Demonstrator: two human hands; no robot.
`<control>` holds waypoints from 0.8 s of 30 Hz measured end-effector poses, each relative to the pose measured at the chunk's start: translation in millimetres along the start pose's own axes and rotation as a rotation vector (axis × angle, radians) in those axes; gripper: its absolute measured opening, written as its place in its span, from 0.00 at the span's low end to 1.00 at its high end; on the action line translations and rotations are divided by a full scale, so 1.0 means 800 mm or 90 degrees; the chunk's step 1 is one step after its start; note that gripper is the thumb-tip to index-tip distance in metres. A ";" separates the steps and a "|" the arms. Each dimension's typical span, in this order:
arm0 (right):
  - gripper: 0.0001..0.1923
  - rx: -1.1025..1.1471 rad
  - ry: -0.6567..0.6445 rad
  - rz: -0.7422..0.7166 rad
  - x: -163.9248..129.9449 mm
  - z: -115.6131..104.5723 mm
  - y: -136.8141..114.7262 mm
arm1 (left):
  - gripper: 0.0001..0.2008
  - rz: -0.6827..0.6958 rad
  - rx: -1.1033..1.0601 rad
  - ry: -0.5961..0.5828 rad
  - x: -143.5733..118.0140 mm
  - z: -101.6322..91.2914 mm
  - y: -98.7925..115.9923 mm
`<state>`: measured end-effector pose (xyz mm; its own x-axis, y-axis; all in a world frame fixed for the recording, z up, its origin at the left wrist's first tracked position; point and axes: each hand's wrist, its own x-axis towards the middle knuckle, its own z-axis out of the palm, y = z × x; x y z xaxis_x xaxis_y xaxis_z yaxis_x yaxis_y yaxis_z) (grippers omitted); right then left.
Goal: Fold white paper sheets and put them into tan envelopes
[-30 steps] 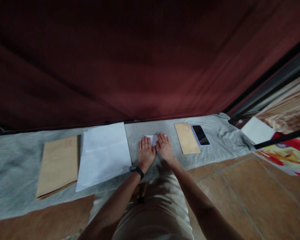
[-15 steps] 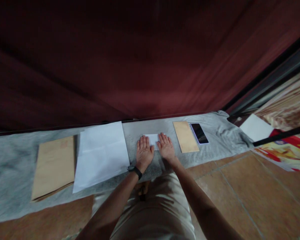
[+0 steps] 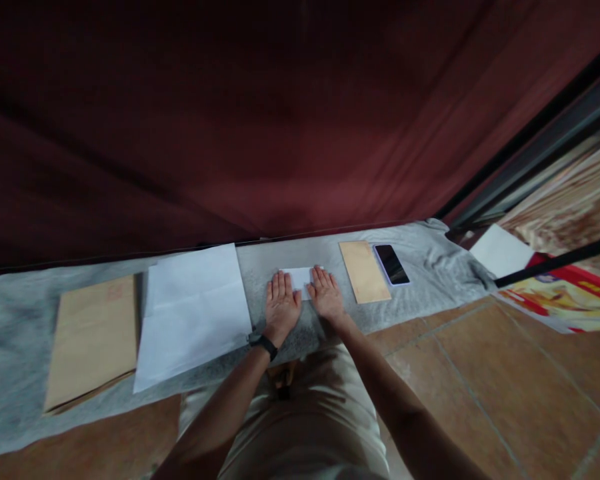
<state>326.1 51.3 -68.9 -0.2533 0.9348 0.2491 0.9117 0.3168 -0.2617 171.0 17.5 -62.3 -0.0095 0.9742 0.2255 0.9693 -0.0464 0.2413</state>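
Both hands lie flat, fingers spread: the left hand (image 3: 281,305) and right hand (image 3: 325,296) press a small folded white paper (image 3: 297,277) onto the grey cloth (image 3: 430,267) on the floor. This looks like creasing a fold; next would call for firm, even pressure along the edge. Left lies a white sheet (image 3: 193,310), then a brown envelope (image 3: 93,340); right, a smaller envelope (image 3: 364,271) and phone (image 3: 391,264), all apart, nothing blocking

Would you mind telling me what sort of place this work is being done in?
Probably a home floor, used as a workspace: a grey cloth lies over terracotta floor tiles, below a dark red curtain, with paper, envelopes and a phone laid out.
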 end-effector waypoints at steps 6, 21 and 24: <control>0.29 -0.003 -0.006 0.010 -0.007 -0.008 0.011 | 0.30 0.007 -0.013 0.003 0.005 -0.007 0.015; 0.27 0.046 -0.049 -0.005 0.011 -0.011 -0.007 | 0.29 0.089 -0.009 -0.033 0.020 0.010 0.014; 0.29 0.026 -0.033 -0.008 0.008 -0.008 -0.002 | 0.29 0.075 -0.008 -0.014 0.017 0.005 0.008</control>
<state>325.2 56.1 -61.1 -0.2825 0.9373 0.2043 0.8947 0.3343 -0.2963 178.5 31.2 -61.7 0.1097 0.9665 0.2321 0.9604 -0.1632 0.2259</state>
